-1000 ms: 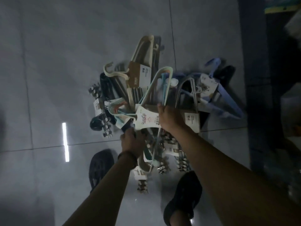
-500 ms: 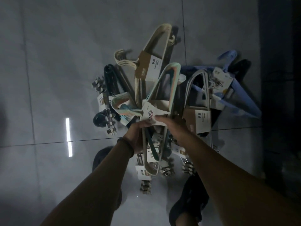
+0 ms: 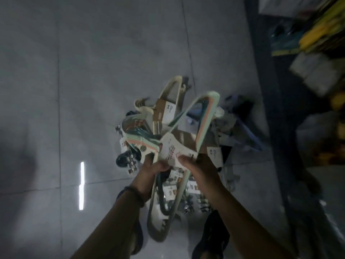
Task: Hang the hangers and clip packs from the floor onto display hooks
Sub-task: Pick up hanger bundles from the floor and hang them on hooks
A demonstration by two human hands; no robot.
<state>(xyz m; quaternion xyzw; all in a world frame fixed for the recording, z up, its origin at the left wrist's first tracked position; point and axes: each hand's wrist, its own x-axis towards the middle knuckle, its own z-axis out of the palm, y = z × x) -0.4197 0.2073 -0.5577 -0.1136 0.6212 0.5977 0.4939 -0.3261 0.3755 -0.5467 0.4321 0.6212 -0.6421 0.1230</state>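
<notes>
A bundle of pastel hangers point(image 3: 206, 116) with a white paper label is lifted above the pile. My left hand point(image 3: 149, 171) grips it near the hook end, and my right hand point(image 3: 197, 167) grips it at the label. A cream hanger bundle point(image 3: 171, 98) with a brown card lies on the grey floor behind. Blue hangers point(image 3: 248, 131) lie to the right of the pile. Clip packs point(image 3: 186, 191) with metal clips lie under my hands, partly hidden.
Grey floor tiles point(image 3: 93, 90) stretch to the left and far side. A dark display stand edge point(image 3: 270, 109) runs along the right, with yellow and white goods point(image 3: 313, 34) on its shelves. My dark shoes point(image 3: 212, 238) stand beside the pile.
Both hands have raised the pastel hanger bundle off the pile and tilted it. The view has swung right, so the shelf now shows.
</notes>
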